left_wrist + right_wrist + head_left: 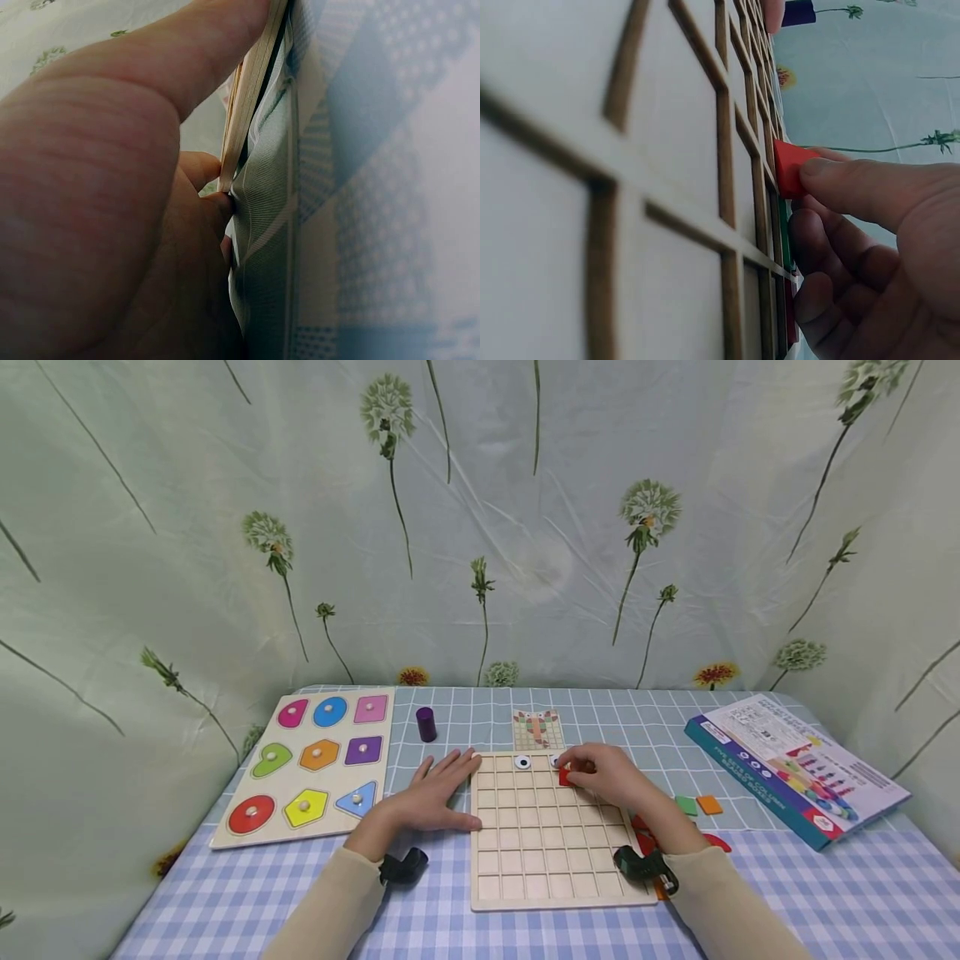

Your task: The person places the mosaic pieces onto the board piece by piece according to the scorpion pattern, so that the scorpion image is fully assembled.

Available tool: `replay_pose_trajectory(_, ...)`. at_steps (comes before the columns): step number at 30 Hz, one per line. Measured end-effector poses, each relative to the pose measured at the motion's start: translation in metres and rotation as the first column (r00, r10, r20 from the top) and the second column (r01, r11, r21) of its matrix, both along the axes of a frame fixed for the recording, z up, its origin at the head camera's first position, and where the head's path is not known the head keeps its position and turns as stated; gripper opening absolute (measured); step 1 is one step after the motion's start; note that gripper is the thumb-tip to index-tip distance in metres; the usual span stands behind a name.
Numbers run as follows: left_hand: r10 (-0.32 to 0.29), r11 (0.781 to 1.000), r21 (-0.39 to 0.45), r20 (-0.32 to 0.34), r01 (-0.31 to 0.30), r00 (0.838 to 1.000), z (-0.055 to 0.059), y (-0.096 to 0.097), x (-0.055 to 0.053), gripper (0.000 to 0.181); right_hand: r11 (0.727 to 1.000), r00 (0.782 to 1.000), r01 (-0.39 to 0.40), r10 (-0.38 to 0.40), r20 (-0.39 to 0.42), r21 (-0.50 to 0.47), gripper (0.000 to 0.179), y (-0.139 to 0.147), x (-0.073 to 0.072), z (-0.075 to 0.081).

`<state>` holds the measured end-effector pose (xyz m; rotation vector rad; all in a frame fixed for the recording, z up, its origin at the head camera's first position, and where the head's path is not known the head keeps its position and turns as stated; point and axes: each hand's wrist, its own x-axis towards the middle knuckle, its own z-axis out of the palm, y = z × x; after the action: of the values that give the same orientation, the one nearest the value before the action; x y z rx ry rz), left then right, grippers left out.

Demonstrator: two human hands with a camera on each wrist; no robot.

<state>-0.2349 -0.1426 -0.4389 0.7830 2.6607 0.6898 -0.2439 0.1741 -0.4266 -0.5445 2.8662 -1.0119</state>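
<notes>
The hands are set to either side of a gridded wooden board: the left hand (435,797) is spread flat, with thumb and fingertips laid against the board's left edge, while a red piece (566,777) is pinched between thumb and finger of the right hand (603,772). The piece is held tilted over the upper rows of the wooden board (537,862), just beside one of two eye discs (522,762); whether it is seated in a cell cannot be told. A green piece (784,232) is seen below the fingers in the right wrist view.

The red piece is judged to be light, stiff and hardly fragile, its smooth painted face perhaps a little slippery; it is best taken by opposite edges, with the underside left free. The board, apparently rigid and light enough to be nudged, is best held by its rim.

The tabletop (217,906) is covered in blue-and-white check at the front and in grey-green cloth with white lines behind. A pattern card (537,729) is placed beyond the board, a purple cylinder (426,724) is stood to its left, and the scene is flanked by a shape puzzle (281,787) and a boxed set (795,768). The space is enclosed by pale, dandelion-printed fabric (525,527).
</notes>
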Motion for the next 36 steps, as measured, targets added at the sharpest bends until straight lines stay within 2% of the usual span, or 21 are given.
replay_pose_trajectory(12,0.007,1.000,-0.009,-0.001,-0.007,1.000,-0.0006,0.0001,-0.0014,0.100,0.999,1.000,0.007,-0.007,-0.022,-0.037,0.011,0.0000,-0.0002,-0.0022)
replay_pose_trajectory(36,-0.003,1.000,0.014,0.000,0.003,1.000,-0.0007,-0.0005,-0.0003,0.100,0.998,0.999,-0.036,0.038,-0.036,0.043,0.017,0.0014,0.0005,-0.0039)
